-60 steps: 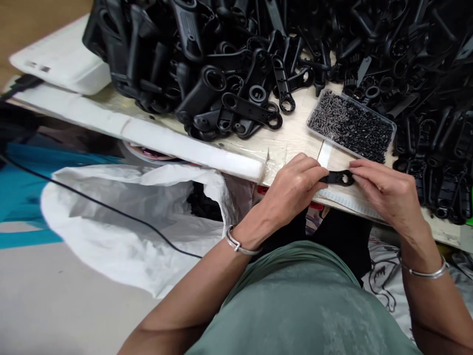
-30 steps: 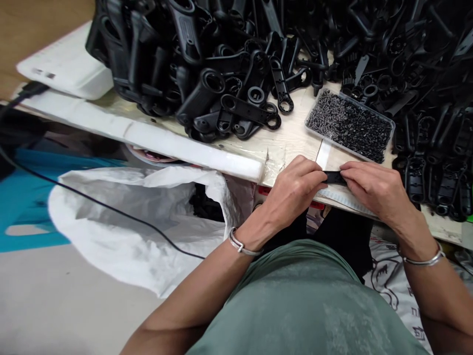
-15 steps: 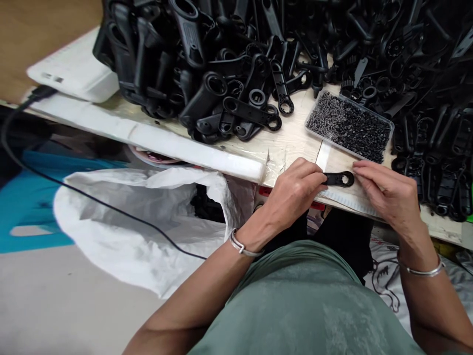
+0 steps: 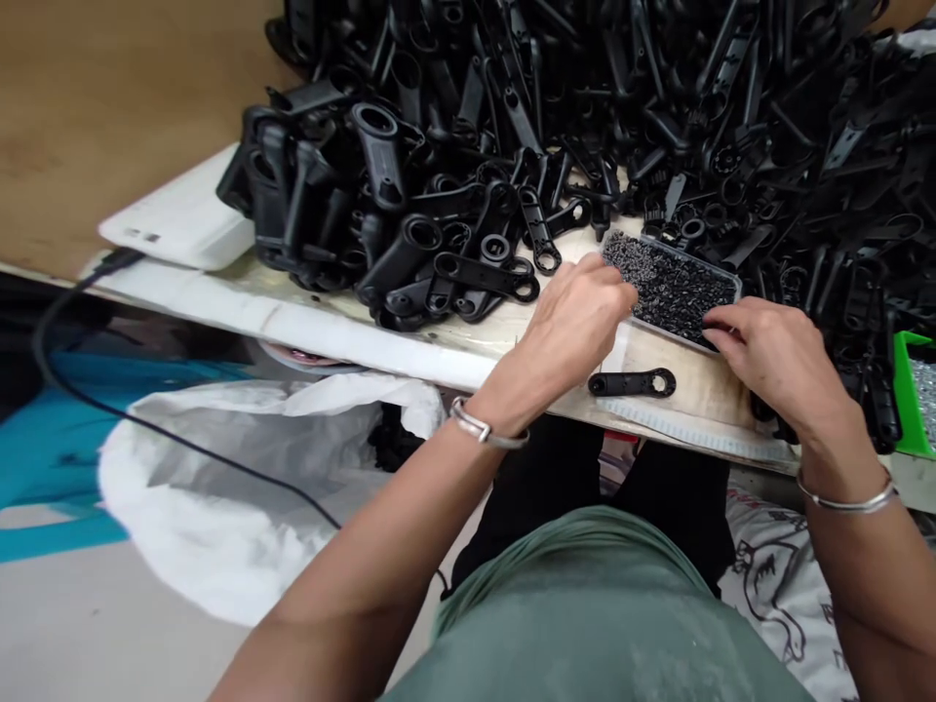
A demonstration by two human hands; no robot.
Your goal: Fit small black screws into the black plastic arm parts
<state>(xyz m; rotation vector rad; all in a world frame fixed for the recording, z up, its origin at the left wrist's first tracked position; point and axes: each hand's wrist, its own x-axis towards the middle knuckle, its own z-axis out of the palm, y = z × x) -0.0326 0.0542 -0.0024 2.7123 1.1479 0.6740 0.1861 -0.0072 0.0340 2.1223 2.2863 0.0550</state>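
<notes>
A flat black plastic arm [image 4: 623, 384] with a ring-shaped end lies on the table near its front edge, touched by neither hand. Behind it stands a clear shallow box [image 4: 677, 341] of tiny dark pieces [image 4: 669, 288], perhaps screws. At the box's left side is my left hand [image 4: 585, 312], its fingers curled together; what they hold, if anything, is hidden. My right hand [image 4: 767, 351] has thumb and fingertips pinched at the box's right front corner, over the pieces. Whether something is between those fingertips cannot be made out.
A large heap of black plastic parts [image 4: 504, 117] covers the back of the table. To the left are a white device [image 4: 182, 219] with a black cable and an open white sack [image 4: 175, 487] below the edge. A green bin [image 4: 909, 395] stands at far right.
Both hands have let go of the black arm, which now lies alone on the table. They have moved to the box of tiny pieces. The camera view has shifted too.
</notes>
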